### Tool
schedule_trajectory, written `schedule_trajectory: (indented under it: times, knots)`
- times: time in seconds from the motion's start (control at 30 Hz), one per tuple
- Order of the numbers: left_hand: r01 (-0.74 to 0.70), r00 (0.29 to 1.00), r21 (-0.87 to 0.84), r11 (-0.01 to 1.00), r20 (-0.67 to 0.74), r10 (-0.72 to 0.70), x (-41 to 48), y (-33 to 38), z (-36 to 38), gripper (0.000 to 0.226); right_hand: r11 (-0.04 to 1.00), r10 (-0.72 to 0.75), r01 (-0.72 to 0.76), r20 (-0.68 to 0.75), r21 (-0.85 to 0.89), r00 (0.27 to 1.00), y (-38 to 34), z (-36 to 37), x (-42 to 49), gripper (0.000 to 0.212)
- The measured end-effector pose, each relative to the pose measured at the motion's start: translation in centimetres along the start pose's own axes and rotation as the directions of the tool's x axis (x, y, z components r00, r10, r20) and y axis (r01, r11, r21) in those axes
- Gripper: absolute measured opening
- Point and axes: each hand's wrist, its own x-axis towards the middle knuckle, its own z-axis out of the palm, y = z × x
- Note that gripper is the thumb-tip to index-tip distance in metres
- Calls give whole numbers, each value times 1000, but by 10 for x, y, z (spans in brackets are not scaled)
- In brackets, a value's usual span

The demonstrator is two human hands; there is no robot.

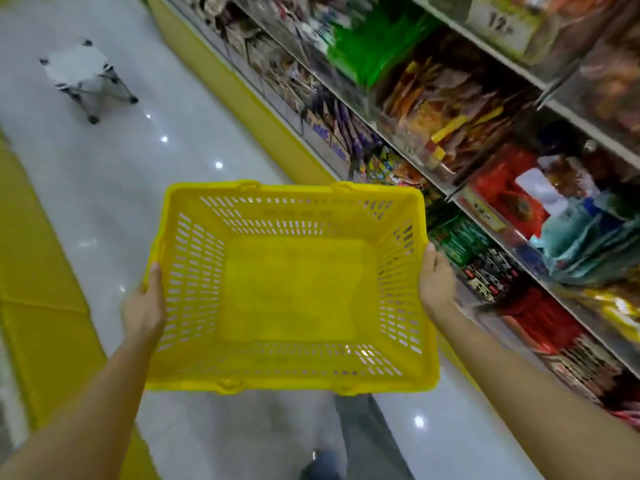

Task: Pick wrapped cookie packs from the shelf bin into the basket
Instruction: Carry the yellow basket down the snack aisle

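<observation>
Watching from the head camera, I log a yellow basket (294, 190) held level in the air over a glossy grey floor (104, 202), its long sides crosswise to me.

Hands: the left hand (143, 308) grips the left short side of the basket, thumb lying up along the rim. The right hand (437, 280) grips the right short side the same way, thumb on the rim. The other fingers of both hands are hidden behind the basket walls, so I cannot tell how they lie. Both forearms reach in from the lower corners of the view.

Basket: slotted walls, solid bottom, hinge lugs on the near and far rims.

Shelves (433, 174) run along the right side, just beside the basket's right end. They are packed to their front edges with wrapped packs, too blurred for me to tell which are the cookie packs. Green packs (374, 50) sit on an upper shelf and red packs (502, 199) on a shelf nearer the basket. A price tag (498, 24) reading 12 sits on the top shelf edge.

Elsewhere: a small folding stool (81, 72) stands on the floor, well apart from the basket. A trouser leg (363, 438) and a shoe (322, 465) show below the near rim.
</observation>
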Motion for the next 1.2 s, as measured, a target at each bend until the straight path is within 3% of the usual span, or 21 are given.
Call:
schedule_trajectory:
  times: [0.2, 0.47, 0.6, 0.73, 0.83, 1.2]
  knots:
    - [-5, 990, -51, 999, -141, -2, 73, 41, -26, 58, 994, -105, 108, 89, -31, 991, -107, 62, 78, 50]
    - [132, 944, -293, 947, -255, -210, 189, 55, -70, 56, 955, -274, 289, 174, -64, 946, -255, 189, 140, 46]
    - [110, 929, -391, 914, -286, -234, 258, 58, -99, 54, 939, -305, 334, 254, -79, 918, -324, 265, 157, 50]
    - [88, 933, -422, 902, -282, -223, 334, 74, -134, 44, 924, -340, 374, 277, -81, 899, -391, 332, 170, 39]
    - [87, 928, -430, 899, -294, -231, 394, 89, -152, 40, 922, -337, 375, 281, -95, 899, -434, 377, 186, 49]
    - [94, 914, -399, 912, -328, -238, 601, 157, -179, 36, 922, -361, 388, 317, -22, 877, -580, 537, 276, 44]
